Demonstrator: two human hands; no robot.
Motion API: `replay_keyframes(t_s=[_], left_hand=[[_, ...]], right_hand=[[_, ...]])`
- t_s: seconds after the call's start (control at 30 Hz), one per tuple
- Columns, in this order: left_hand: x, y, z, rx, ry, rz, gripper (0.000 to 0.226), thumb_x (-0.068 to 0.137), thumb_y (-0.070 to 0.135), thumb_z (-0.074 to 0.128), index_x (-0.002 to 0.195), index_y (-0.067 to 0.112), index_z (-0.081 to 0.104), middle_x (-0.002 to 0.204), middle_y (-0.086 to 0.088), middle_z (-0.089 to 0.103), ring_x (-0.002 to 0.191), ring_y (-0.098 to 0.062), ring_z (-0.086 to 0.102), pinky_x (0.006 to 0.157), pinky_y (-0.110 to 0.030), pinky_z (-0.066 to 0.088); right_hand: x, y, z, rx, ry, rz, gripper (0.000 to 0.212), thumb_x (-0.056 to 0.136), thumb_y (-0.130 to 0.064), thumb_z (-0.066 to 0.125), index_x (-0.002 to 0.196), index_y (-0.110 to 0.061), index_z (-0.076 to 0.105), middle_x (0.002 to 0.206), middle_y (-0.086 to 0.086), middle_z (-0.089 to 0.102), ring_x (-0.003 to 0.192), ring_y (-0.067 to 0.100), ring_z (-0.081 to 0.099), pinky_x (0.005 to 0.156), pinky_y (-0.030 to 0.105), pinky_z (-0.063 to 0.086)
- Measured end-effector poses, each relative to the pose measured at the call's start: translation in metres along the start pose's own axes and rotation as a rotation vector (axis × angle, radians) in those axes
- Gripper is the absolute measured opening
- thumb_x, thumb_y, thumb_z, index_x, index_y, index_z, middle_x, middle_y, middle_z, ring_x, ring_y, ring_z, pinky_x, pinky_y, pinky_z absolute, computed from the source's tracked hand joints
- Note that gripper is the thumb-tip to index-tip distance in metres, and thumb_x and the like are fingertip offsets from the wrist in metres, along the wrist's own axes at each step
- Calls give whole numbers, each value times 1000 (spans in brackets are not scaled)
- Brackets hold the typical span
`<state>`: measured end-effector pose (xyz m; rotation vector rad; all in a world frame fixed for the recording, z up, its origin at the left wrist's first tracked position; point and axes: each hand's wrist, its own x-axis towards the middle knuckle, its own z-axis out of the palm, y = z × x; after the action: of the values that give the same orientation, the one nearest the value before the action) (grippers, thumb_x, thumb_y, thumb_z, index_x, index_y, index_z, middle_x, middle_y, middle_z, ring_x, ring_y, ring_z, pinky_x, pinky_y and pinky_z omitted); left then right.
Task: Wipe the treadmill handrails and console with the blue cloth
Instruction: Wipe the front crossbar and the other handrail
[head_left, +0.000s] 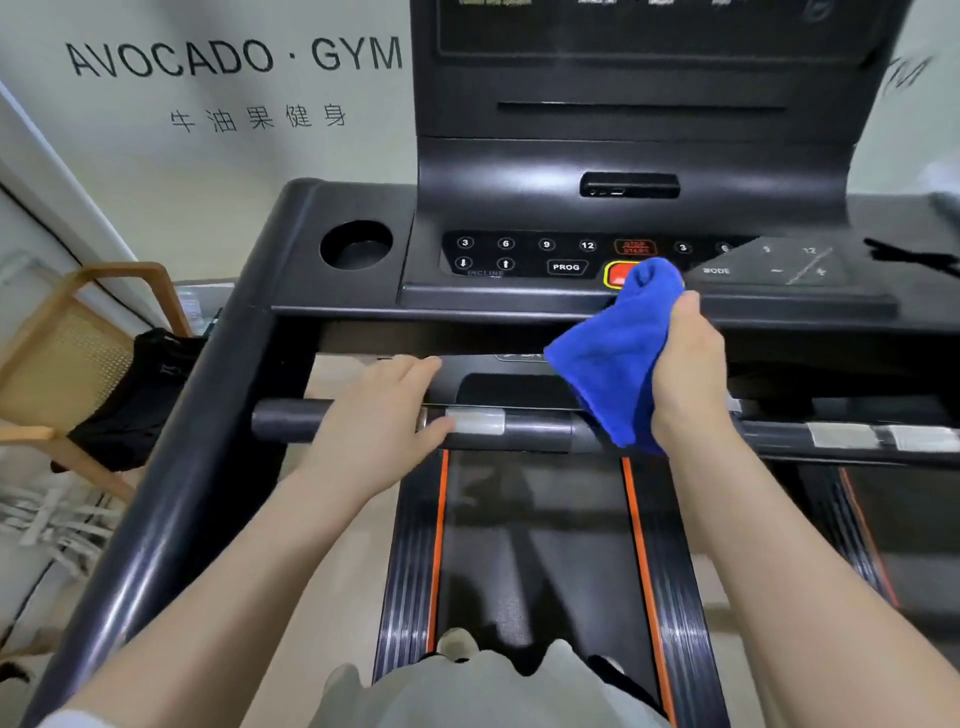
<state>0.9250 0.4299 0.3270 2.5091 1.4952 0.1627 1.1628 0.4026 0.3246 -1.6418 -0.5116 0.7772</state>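
Below me runs the belt (535, 545) with its orange stripes. My left hand (379, 415) lies on the crossbar (291, 421), fingers apart and flat, curled over nothing. My right hand (685, 374) is closed on the blue cloth (613, 353), bunched up, its top touching the red button (618, 273) at the console's (519, 254) front edge, its lower corner hanging over the bar.

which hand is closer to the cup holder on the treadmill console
Left. The left hand rests on the front handrail, below the cup holder. The right hand, gripping the blue cloth, is farther right.
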Motion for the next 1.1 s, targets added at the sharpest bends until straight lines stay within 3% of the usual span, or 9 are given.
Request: replay_keyframes(t_s=[0.07, 0.17, 0.3, 0.37, 0.47, 0.57, 0.67, 0.87, 1.1], left_hand=[[7, 25, 5, -85, -57, 110, 58, 90, 39, 53, 142, 19, 35, 142, 0, 43, 130, -19, 39, 104, -32, 34], [18, 63, 17, -140, -109, 224, 56, 91, 40, 51, 141, 22, 35, 143, 5, 41, 131, -16, 38, 106, -34, 36], [31, 106, 35, -133, -141, 275, 57, 89, 41, 53, 140, 20, 38, 140, 2, 44, 129, -18, 41, 104, -36, 37], [34, 118, 45, -58, -177, 273, 56, 85, 46, 56, 133, 19, 45, 134, -1, 50, 122, -21, 47, 99, -36, 41], [34, 130, 52, 63, -179, 218, 42, 85, 46, 57, 113, 15, 53, 115, -3, 57, 104, -22, 54, 83, -32, 43], [31, 134, 54, 51, -139, 147, 36, 89, 38, 54, 117, 15, 53, 119, -2, 57, 107, -21, 53, 81, -28, 40], [29, 139, 55, -6, -118, 73, 45, 89, 35, 56, 131, 18, 48, 126, 1, 55, 112, -19, 53, 84, -27, 40], [24, 146, 61, -61, -92, -20, 50, 88, 26, 59, 135, 19, 45, 131, 0, 53, 119, -22, 49, 96, -30, 38], [18, 150, 62, -76, -64, -72, 51, 89, 25, 58, 137, 20, 43, 137, 0, 51, 125, -23, 46, 108, -31, 29]], right_hand=[[-2, -3, -24, 132, 108, -72, 41, 86, -51, 35, 72, -18, 56, 82, -3, 60, 88, 24, 63, 80, 36, 48], [-13, -2, -68, -22, 245, -547, 35, 83, -43, 27, 72, -13, 42, 67, -3, 42, 62, 0, 45, 63, 24, 38], [-9, 13, -101, -449, 78, -898, 50, 89, -25, 27, 116, 8, 54, 117, 19, 56, 111, 22, 47, 98, 30, 32], [-3, 34, -98, -950, -173, -884, 61, 88, -35, 24, 134, -2, 46, 141, 15, 44, 134, 34, 32, 112, 35, 18], [-6, 64, -93, -1348, -281, -778, 69, 88, -54, 17, 136, -15, 48, 132, 12, 57, 124, 32, 50, 104, 45, 36], [3, 51, -82, -1382, -310, -736, 68, 89, -59, 10, 107, -17, 60, 95, 3, 67, 90, 26, 61, 81, 37, 42], [23, 38, -67, -1376, -466, -628, 56, 92, -60, 19, 67, -17, 46, 66, -1, 51, 69, 24, 53, 64, 33, 36], [60, 25, -65, -1316, -878, -310, 54, 92, -60, 18, 69, -25, 52, 83, 0, 57, 82, 23, 54, 67, 34, 39], [47, 38, -96, -1287, -565, -653, 47, 96, -51, 23, 75, -16, 45, 60, -4, 42, 67, 24, 49, 60, 32, 37]])
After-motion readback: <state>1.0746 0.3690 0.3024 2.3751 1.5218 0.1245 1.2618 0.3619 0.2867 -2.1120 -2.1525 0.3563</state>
